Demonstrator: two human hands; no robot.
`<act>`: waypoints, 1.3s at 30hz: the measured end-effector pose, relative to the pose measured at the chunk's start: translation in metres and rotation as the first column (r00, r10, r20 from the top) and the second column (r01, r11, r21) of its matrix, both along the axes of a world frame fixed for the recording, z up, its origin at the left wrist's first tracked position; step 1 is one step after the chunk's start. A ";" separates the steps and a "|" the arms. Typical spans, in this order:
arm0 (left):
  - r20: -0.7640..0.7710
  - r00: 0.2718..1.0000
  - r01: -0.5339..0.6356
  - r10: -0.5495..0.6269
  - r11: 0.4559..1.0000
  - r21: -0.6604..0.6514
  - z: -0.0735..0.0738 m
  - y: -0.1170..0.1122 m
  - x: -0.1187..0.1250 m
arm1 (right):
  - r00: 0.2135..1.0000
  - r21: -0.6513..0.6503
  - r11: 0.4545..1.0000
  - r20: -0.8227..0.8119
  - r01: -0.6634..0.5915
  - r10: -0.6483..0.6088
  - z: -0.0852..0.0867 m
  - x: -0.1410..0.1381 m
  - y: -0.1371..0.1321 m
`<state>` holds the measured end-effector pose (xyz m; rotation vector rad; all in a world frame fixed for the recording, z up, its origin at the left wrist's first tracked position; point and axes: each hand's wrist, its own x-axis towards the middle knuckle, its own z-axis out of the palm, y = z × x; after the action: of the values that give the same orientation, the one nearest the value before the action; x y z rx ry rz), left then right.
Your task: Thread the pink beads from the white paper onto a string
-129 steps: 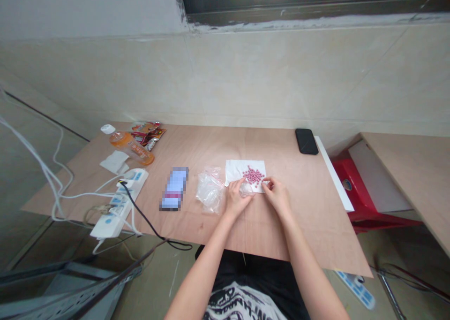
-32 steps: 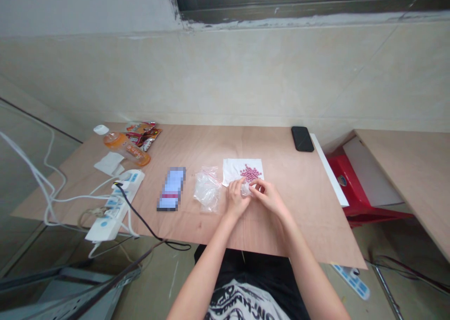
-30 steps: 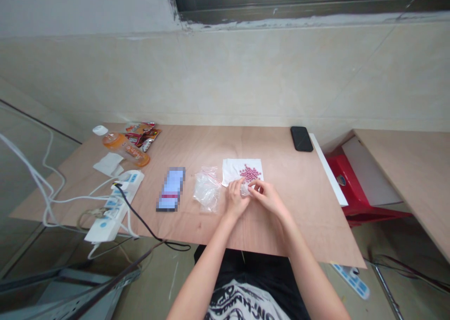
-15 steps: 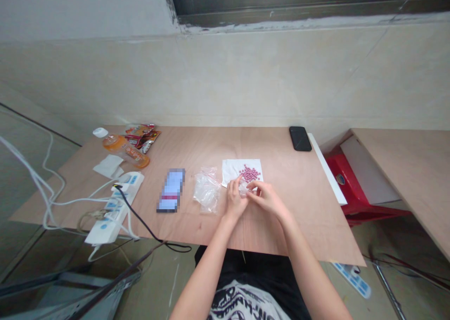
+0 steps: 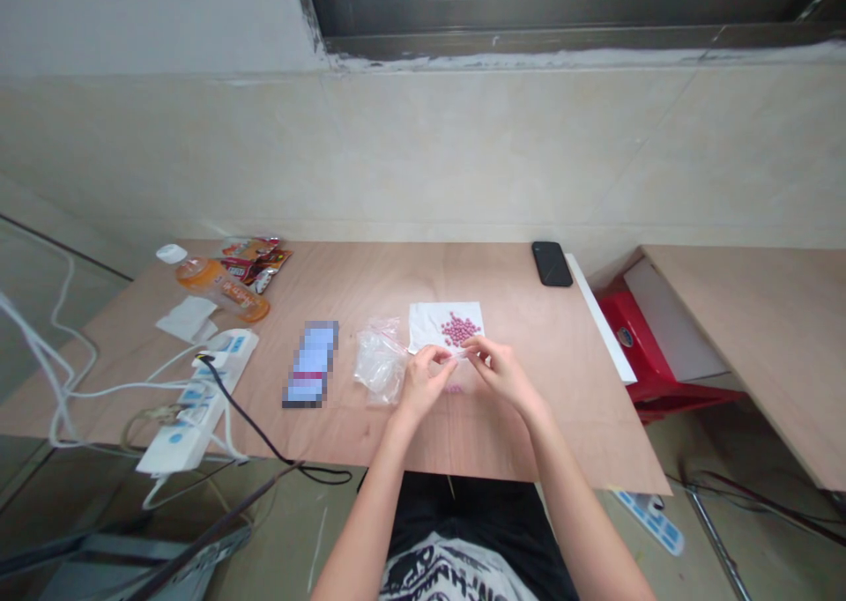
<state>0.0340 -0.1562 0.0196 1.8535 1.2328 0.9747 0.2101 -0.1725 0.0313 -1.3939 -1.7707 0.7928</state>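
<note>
My left hand (image 5: 423,379) and my right hand (image 5: 500,373) pinch the two upper ends of a small clear zip bag (image 5: 456,365) just above the wooden table (image 5: 370,275). A few pink pills (image 5: 454,389) show low inside the bag. Just beyond my hands lies a white paper (image 5: 429,321) with a heap of pink pills (image 5: 459,329). A pile of empty clear zip bags (image 5: 376,363) sits left of my left hand.
A phone with a lit screen (image 5: 308,375) lies left of the bags, then a white power strip (image 5: 198,398) with cables, an orange drink bottle (image 5: 215,284), snack wrappers (image 5: 255,257) and a tissue (image 5: 185,319). A black phone (image 5: 552,263) lies far right. A red stool (image 5: 648,354) stands beside the table.
My hands have drawn back from the paper toward me and now hold the small bag stretched between them, with pink pills in it. The camera has shifted right.
</note>
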 end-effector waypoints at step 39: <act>-0.400 0.910 0.159 -0.108 0.982 0.097 0.026 -0.002 0.007 | 0.998 0.032 0.999 0.055 0.035 -0.037 0.005 -0.004 -0.009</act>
<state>0.0407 -0.1580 0.0454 2.2838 1.2715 0.6337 0.2066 -0.1813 0.0359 -1.4359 -1.7879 0.7103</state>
